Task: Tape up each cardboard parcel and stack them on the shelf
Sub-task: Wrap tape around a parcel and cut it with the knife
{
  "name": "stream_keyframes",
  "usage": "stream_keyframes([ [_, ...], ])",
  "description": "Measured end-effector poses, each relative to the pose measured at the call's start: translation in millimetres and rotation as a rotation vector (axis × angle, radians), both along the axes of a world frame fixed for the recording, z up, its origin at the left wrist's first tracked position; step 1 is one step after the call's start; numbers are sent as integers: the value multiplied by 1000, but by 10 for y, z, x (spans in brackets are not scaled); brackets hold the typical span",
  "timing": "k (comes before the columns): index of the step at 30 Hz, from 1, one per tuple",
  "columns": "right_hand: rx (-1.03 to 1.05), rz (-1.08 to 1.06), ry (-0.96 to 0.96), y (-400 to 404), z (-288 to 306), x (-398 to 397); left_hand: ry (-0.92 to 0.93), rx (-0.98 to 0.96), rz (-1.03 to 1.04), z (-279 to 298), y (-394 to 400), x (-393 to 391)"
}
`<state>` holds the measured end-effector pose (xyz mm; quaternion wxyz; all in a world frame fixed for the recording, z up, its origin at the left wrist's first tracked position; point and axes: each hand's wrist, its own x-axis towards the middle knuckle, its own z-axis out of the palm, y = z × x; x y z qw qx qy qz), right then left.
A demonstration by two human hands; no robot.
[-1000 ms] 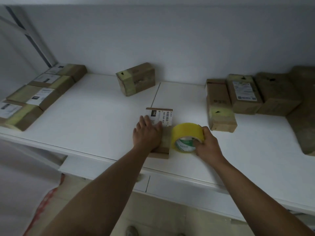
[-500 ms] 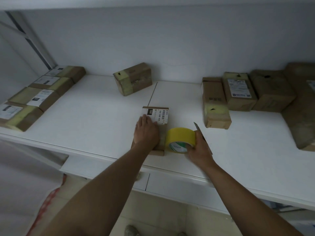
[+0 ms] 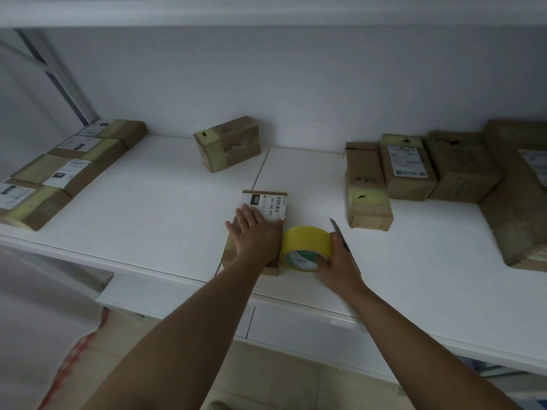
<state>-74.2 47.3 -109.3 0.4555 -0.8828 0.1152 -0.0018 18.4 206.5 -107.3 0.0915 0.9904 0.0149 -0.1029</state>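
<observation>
Near the surface's [image 3: 148, 220] front edge, my left hand [image 3: 254, 235] stays flat on the parcel [image 3: 263, 202]. My right hand [image 3: 334, 261] (knife [image 3: 340, 232] alongside) has rolled the gripped tape roll [image 3: 305, 247] against it, ready to tape.

Parcel [image 3: 264, 208] on shelf [image 3: 154, 202] centre, tape roll [image 3: 306, 247] touching its right side, other parcels [image 3: 408, 167] behind.

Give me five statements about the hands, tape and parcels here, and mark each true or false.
1. The left hand lies flat on the labelled parcel. True.
2. The right hand holds a blue tape roll. False: the tape roll is yellow.
3. The tape roll is beside the labelled parcel, on its right. True.
4. A blade sticks up from the right hand. True.
5. The angled parcel by the back wall is stacked on another. False: it stands alone on the shelf.
</observation>
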Motion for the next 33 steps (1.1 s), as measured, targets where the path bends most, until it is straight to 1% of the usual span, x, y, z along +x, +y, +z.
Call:
stream_keyframes([
  [4,24,1,17,-48,-33,-5,-42,-80,32,-31,12,-17],
  [6,15,21,24,-134,-47,7,-75,-67,33,-52,1,-37],
  [9,-63,42,22,-259,-54,22,-98,-25,11,-72,-20,-46],
  [15,-13,7,12,-230,-99,22,-70,-3,30,-48,-27,-24],
  [22,-19,58,59,-268,23,68,-53,-181,114,109,12,17],
  [24,-46,61,27,-266,99,116,-58,-256,160,175,55,44],
  [26,-50,52,-61,-234,203,164,-54,-355,224,239,99,66],
  [27,-37,45,-108,-206,260,184,-43,-442,252,263,123,77],
  [28,-12,30,-150,-174,306,208,-33,-583,278,298,146,80],
  [30,65,-22,-222,-104,381,247,-2,-934,353,365,167,75],
  [31,111,-42,-258,-65,421,255,28,-1052,376,391,180,61],
  [32,153,-59,-283,-22,432,271,56,-1112,386,420,201,43],
  [33,198,-62,-298,28,458,273,84,-1130,380,435,237,37],
])
